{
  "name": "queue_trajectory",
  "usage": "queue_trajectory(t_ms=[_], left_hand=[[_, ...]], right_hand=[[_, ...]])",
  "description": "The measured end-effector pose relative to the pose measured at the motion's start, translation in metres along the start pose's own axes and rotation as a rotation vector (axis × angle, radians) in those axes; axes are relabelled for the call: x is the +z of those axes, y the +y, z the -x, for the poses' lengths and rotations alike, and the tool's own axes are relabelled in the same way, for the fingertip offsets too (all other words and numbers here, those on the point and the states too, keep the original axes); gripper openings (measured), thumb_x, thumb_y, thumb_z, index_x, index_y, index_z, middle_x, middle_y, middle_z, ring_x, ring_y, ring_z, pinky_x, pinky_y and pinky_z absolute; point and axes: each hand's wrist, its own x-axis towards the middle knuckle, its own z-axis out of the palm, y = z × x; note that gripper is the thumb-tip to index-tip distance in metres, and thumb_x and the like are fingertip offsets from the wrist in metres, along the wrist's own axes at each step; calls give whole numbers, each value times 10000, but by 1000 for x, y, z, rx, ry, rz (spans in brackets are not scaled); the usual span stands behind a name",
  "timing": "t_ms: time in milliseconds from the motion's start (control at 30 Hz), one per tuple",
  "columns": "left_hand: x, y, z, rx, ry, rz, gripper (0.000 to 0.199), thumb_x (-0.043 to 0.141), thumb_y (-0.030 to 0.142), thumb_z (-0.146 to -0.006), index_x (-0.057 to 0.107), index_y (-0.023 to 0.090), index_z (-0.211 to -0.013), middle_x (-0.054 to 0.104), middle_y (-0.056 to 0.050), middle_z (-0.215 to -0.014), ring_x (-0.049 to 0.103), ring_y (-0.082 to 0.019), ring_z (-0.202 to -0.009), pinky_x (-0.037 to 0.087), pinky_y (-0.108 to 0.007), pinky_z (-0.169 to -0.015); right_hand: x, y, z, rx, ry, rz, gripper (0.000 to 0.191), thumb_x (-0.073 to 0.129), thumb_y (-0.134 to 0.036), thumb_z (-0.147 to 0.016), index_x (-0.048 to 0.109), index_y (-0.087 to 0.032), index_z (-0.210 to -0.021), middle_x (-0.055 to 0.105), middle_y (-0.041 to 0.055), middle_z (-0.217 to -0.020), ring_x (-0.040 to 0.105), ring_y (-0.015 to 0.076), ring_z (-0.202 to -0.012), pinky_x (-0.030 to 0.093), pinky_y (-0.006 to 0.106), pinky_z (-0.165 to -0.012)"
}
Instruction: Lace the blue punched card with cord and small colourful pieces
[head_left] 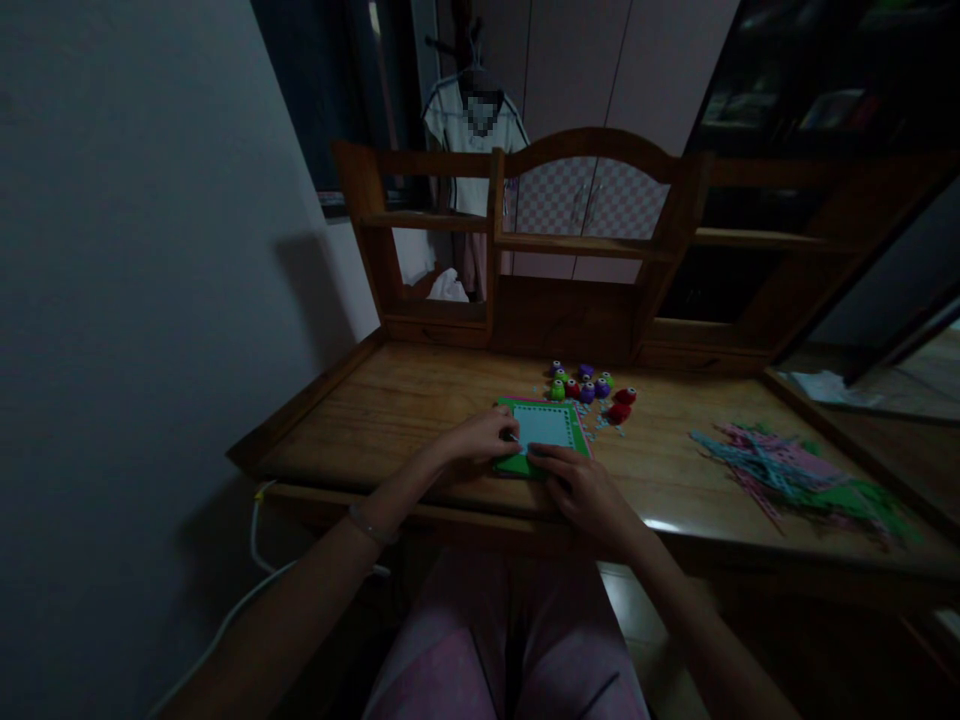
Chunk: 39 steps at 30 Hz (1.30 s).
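A green-bordered foam sheet with a pale blue middle and a row of dark dots around its inner edge lies on the desk, a pink edge showing under it. My left hand is closed at the sheet's left side, with something small and white at its fingertips that is too small to name. On the sheet's lower edge rests my right hand, its fingers stretched over the green border and the blue middle.
Small red, green and purple toys with eyes stand behind the sheet, among light blue scraps. Pink, blue and green strips are heaped on the right. A wooden shelf rises at the back of the desk.
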Motion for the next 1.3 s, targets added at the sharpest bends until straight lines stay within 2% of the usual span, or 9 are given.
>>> queue_trajectory(t_ms=[200, 733, 933, 1067, 1167, 1300], left_hand=[[-3, -5, -2, 18, -61, 16, 202, 604, 334, -774, 633, 152, -857, 494, -51, -922, 486, -178, -875, 421, -281, -782], [-4, -11, -4, -1, -77, 51, 239, 620, 358, -778, 615, 143, -883, 478, -38, -895, 463, -153, -804, 401, -259, -704], [-7, -2, 0, 34, -109, 79, 207, 571, 319, -818, 559, 162, -952, 479, -38, -950, 449, -159, -866, 387, -271, -777], [-7, 5, 9, 69, -55, 103, 185, 545, 309, -837, 512, 176, -962, 486, -36, -971, 446, -162, -879, 378, -277, -789], [-5, 2, 9, 37, -35, 118, 195, 561, 320, -825, 502, 174, -940, 489, -32, -937, 437, -156, -835, 372, -269, -738], [-3, -7, -1, -45, -84, 172, 234, 626, 311, -768, 497, 166, -898, 487, -18, -860, 420, -143, -760, 353, -255, -652]], right_hand=[[-1, -1, 0, -3, 4, -1, 446, 473, -97, -828, 582, -270, -1223, 571, 41, -1273, 563, 213, -1122, 453, 420, -981], [-1, -1, 0, -6, -11, 1, 444, 453, -103, -839, 573, -261, -1237, 564, 43, -1282, 555, 208, -1134, 443, 405, -994], [-1, -1, 1, -13, -6, 6, 461, 454, -88, -822, 577, -262, -1231, 561, 43, -1285, 554, 213, -1135, 441, 411, -992], [-1, -4, 1, -24, -19, 47, 482, 446, -90, -833, 534, -264, -1275, 556, 48, -1288, 542, 213, -1144, 439, 417, -988], [-2, -8, 0, -38, -42, 96, 492, 435, -92, -845, 502, -258, -1303, 541, 54, -1304, 523, 215, -1158, 425, 424, -993], [-3, -11, -1, -50, -45, 124, 482, 423, -90, -854, 507, -259, -1297, 545, 58, -1296, 520, 214, -1152, 423, 424, -987]])
